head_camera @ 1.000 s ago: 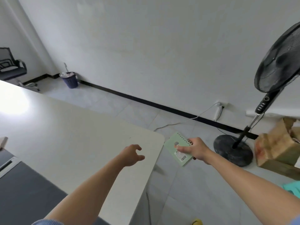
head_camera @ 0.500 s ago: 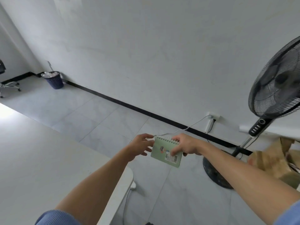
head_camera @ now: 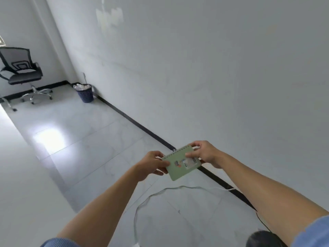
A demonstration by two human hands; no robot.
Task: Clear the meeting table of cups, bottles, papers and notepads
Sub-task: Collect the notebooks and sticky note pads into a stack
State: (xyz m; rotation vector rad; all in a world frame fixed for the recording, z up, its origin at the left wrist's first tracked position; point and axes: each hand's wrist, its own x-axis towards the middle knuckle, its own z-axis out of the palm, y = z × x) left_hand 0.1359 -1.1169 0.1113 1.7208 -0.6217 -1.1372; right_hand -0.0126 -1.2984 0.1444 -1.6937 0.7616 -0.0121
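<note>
A small green spiral notepad (head_camera: 179,164) with a barcode sticker hangs in the air over the tiled floor, away from the table. My left hand (head_camera: 151,165) pinches its left edge. My right hand (head_camera: 204,153) grips its upper right corner, thumb on the cover. Both hands hold it at once. The white meeting table (head_camera: 21,184) shows only as a bare strip along the left side.
A dark blue waste bin (head_camera: 85,93) full of crumpled paper stands by the wall at the far left. A black office chair (head_camera: 23,73) is behind it. A white cable (head_camera: 160,192) loops on the floor below my hands. A fan's dark base (head_camera: 263,240) sits bottom right.
My left hand has reached the notepad and taken hold of its left edge. The view has swung left along the wall; the fan head has left the frame, the chair and bin are nearer.
</note>
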